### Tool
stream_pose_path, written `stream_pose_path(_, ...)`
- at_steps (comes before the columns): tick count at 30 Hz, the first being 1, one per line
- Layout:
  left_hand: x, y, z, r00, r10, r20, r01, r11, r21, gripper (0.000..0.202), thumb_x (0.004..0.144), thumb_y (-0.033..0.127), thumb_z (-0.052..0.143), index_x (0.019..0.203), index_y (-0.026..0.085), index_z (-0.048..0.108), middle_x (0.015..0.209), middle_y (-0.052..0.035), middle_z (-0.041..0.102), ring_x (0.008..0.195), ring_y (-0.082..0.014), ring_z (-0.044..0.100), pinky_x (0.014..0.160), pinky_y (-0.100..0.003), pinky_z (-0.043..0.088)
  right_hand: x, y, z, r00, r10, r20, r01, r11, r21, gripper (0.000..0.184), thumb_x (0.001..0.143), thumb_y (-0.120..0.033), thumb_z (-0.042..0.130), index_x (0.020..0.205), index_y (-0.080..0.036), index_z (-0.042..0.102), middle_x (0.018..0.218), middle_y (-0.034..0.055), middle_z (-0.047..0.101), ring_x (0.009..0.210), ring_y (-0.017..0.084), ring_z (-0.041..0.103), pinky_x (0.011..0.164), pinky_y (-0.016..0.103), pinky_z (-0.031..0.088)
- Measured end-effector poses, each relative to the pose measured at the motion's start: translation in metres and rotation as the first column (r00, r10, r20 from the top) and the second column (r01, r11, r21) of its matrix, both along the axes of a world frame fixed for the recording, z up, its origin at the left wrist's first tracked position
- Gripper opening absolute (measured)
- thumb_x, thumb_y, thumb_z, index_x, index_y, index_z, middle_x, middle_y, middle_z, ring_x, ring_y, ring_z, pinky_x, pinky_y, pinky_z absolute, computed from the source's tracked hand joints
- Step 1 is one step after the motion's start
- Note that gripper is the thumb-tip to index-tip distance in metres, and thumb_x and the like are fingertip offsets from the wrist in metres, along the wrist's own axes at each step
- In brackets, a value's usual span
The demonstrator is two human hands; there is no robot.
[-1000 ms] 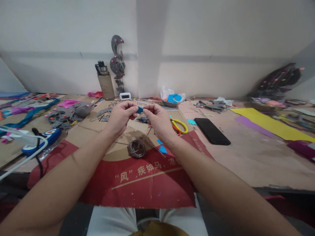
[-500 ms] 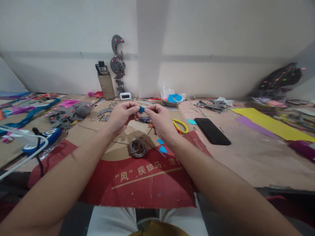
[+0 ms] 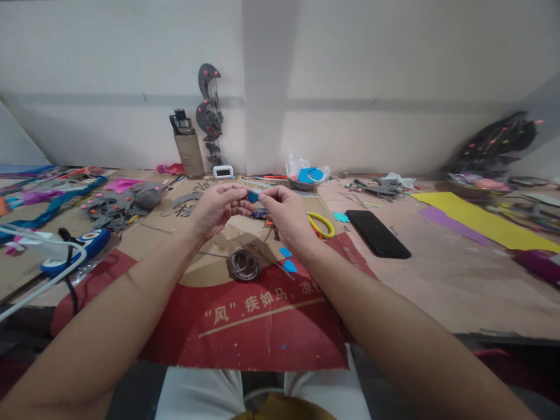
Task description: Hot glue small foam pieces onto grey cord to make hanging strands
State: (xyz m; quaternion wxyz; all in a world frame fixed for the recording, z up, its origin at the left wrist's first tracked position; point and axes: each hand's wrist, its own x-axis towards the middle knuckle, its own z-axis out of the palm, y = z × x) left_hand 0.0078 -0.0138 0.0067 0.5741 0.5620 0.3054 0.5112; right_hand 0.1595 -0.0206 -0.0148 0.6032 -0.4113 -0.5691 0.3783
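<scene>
A small dark-blue felt-like piece [image 3: 252, 197] is held up between my two hands, above the cardboard. My right hand [image 3: 284, 213] pinches its right edge between thumb and finger. At the piece's left end, my left hand [image 3: 221, 208] has thumb and forefinger pressed together, its other fingers curled beneath. Fingers cover part of the piece. Below them, a coil of grey cord [image 3: 244, 262] lies on the red-printed cardboard [image 3: 262, 338]. Two bright blue cut pieces [image 3: 289, 266] rest near my right wrist. Yellow-handled scissors [image 3: 322, 225] lie partly behind my right hand.
A black phone [image 3: 378, 233] and a turquoise scalloped piece [image 3: 341, 217] are on the right, with yellow sheet [image 3: 485, 219] beyond. Behind stand a bottle [image 3: 189, 153], a small white clock [image 3: 223, 171] and a bowl of blue pieces [image 3: 308, 177]. A white cable [image 3: 81, 251] crosses at left.
My left fingers have loosened and spread slightly around the blue piece, and more of it shows. My right hand keeps its pinch in nearly the same place.
</scene>
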Motion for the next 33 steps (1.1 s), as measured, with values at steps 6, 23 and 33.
stream_pose_path(6, 0.0029, -0.0008, -0.0015, 0.992, 0.090, -0.090, -0.087, 0.996, 0.036, 0.020, 0.067, 0.026, 0.074, 0.077, 0.011, 0.067, 0.059, -0.0034, 0.065, 0.053, -0.0100, 0.059, 0.054, -0.021, 0.048, -0.0001, -0.0044, 0.0027, 0.998, -0.013, 0.055, 0.013, 1.000, 0.007, 0.016, 0.071, -0.033, 0.059, 0.071, -0.018, 0.057, 0.058, -0.0052, 0.048, 0.052, 0.008, 0.040, 0.049, 0.022, 0.033)
stream_pose_path(23, 0.0050, -0.0009, -0.0030, 0.994, 0.087, -0.066, -0.085, 0.996, 0.024, 0.015, 0.068, 0.022, 0.071, 0.075, 0.012, 0.062, 0.056, -0.0020, 0.062, 0.049, -0.0087, 0.057, 0.050, -0.020, 0.045, 0.0000, -0.0084, 0.0064, 0.995, -0.012, 0.096, 0.012, 1.000, 0.005, 0.014, 0.072, -0.031, 0.057, 0.067, -0.018, 0.055, 0.056, -0.0054, 0.047, 0.052, 0.008, 0.039, 0.051, 0.023, 0.033)
stream_pose_path(33, 0.0031, -0.0018, -0.0024, 0.993, 0.034, -0.117, -0.036, 0.999, -0.010, 0.024, 0.067, 0.026, 0.075, 0.082, 0.011, 0.067, 0.062, -0.0047, 0.066, 0.056, -0.0116, 0.062, 0.057, -0.024, 0.051, 0.0059, -0.0106, 0.0068, 0.983, -0.047, 0.178, 0.033, 0.996, 0.079, 0.013, 0.073, -0.030, 0.056, 0.068, -0.018, 0.055, 0.058, -0.0044, 0.049, 0.054, 0.009, 0.042, 0.053, 0.024, 0.034)
